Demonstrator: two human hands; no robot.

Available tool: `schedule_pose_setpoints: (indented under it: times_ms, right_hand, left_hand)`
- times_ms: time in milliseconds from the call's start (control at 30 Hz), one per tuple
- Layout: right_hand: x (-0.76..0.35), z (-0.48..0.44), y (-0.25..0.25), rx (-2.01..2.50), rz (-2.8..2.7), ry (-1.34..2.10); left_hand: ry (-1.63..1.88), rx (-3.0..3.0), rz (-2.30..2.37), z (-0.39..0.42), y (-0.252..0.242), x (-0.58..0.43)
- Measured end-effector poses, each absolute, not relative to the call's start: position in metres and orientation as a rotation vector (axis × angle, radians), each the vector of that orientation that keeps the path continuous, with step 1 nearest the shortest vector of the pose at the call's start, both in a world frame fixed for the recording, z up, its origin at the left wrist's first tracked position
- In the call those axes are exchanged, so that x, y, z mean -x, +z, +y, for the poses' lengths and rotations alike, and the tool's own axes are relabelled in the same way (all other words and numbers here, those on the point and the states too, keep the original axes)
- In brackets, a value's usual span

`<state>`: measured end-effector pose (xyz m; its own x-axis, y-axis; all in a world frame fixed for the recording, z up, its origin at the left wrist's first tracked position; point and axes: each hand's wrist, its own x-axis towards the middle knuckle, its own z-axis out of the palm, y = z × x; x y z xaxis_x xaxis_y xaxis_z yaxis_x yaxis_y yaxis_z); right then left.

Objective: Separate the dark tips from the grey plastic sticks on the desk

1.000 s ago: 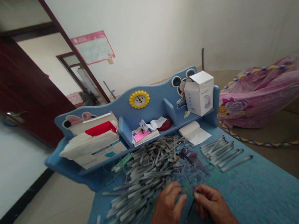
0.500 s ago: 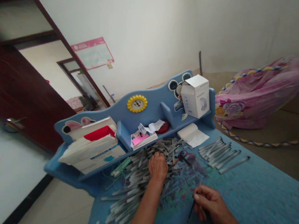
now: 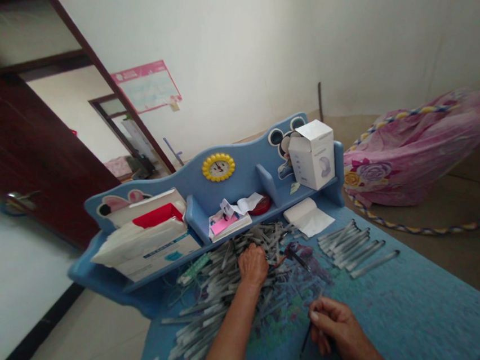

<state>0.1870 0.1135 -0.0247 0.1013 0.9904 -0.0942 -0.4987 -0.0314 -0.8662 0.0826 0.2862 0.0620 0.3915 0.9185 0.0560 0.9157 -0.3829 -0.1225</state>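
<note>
My left hand [image 3: 253,265] reaches into a heap of small grey pen parts [image 3: 271,235] at the back of the desk. Its fingertips point down and away from me, so what they touch is hidden. Held low over the front of the desk, my right hand [image 3: 337,329] pinches a thin dark pen refill [image 3: 305,341] that slants down to the left. Left of my left forearm lie many grey-white pen barrels [image 3: 196,337]. Toward the right, a row of dark-tipped pens [image 3: 348,246] lies on the blue desk [image 3: 438,302].
A blue shelf [image 3: 238,157] borders the back, carrying a white box [image 3: 313,156], papers [image 3: 229,224] and a carton [image 3: 162,255]. White tissue [image 3: 309,217] lies before it. A green strip [image 3: 195,268] sits near the barrels. Beyond the right edge hangs pink cloth [image 3: 404,164].
The view has shifted very slightly. My left hand stays at the heap, and my right hand keeps the refill in nearly the same place.
</note>
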Motion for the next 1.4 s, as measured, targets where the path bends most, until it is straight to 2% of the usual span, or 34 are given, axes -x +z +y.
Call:
schedule_pose_setpoints:
  times_ms: [400,600,733,1000,1400]
  right_hand:
    - [-0.189,0.11,-0.018,0.839,-0.628,1.374]
    - [-0.201,0.112,-0.011,0.691,-0.375,1.363]
    - [-0.225,0.119,0.001,0.663,-0.305,1.239]
    - [-0.251,0.131,0.032,0.689,-0.327,1.064]
    - [-0.236,0.128,0.033,0.83,-0.397,1.08]
  left_hand:
    - [-0.008,2.787,-1.737,0.241,0.081,-0.044]
    - [-0.602,3.285,-1.99,0.206,0.07,-0.033]
    - [-0.712,3.332,-2.155,0.19,0.068,-0.029]
    - [-0.625,3.355,-2.092,0.18,0.072,-0.026]
    - [-0.438,3.332,-1.946,0.175,0.077,-0.029]
